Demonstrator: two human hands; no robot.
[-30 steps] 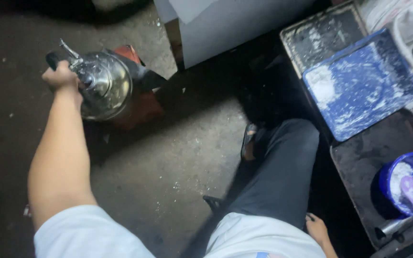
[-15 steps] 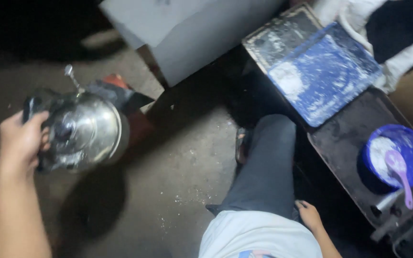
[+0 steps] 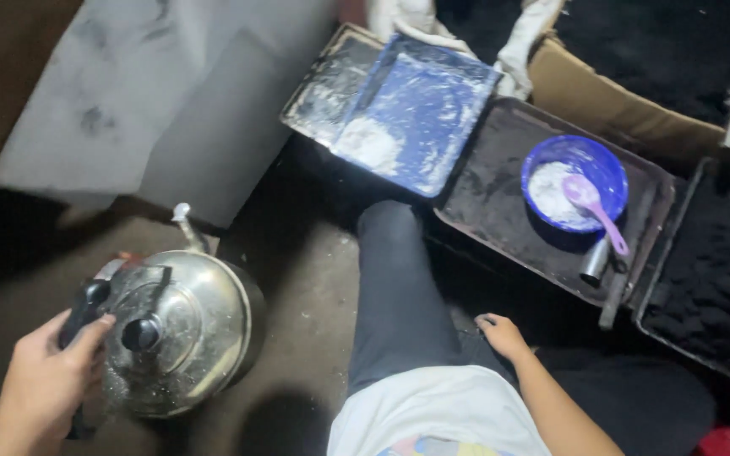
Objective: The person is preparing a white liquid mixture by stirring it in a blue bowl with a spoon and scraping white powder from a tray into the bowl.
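Steel kettle [image 3: 177, 333], dusted white, has been lifted in from farther left, its black handle wrapped by the left hand [image 3: 44, 384], carried toward the blue bowl [image 3: 574, 181] on the dark tray [image 3: 500, 211], while the right hand [image 3: 500, 333] rests spread on the thigh.

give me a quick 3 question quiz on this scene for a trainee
1. True or false: the left hand grips the black handle of the metal kettle.
2. What lies in the blue bowl? A) a purple spoon on white powder B) a knife C) nothing
3. Where does the right hand rest?

Key:
1. True.
2. A.
3. Low beside the person's own dark trouser leg, holding nothing, near the dark tray that carries the bowl.
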